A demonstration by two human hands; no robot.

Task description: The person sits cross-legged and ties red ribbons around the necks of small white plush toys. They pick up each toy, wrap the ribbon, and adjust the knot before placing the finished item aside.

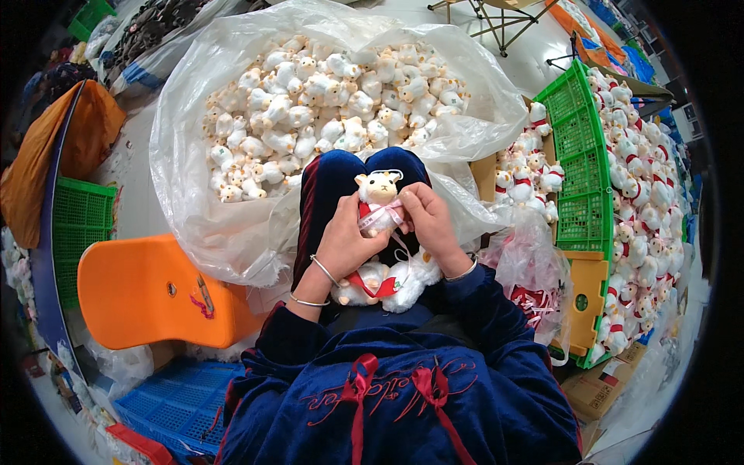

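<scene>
On my knees sits a small white plush sheep [377, 186] with a cream face, a hanging loop on its head and some red at its neck. My left hand [349, 239] grips its body from the left side. A pale pink printed ribbon [375, 219] crosses the toy's front. My right hand [428, 219] pinches that ribbon at the toy's right side. Below, in my lap, lie more white plush toys [415, 284] with a red felt piece [377, 287] on them.
A big clear plastic bag [186, 155] full of plain plush toys lies ahead. Right of me, a green crate [573, 147] borders toys with red scarves [639, 209]. A bag of ribbons [535, 279] is nearer. An orange chair [139, 291] with small scissors [205, 294] stands left.
</scene>
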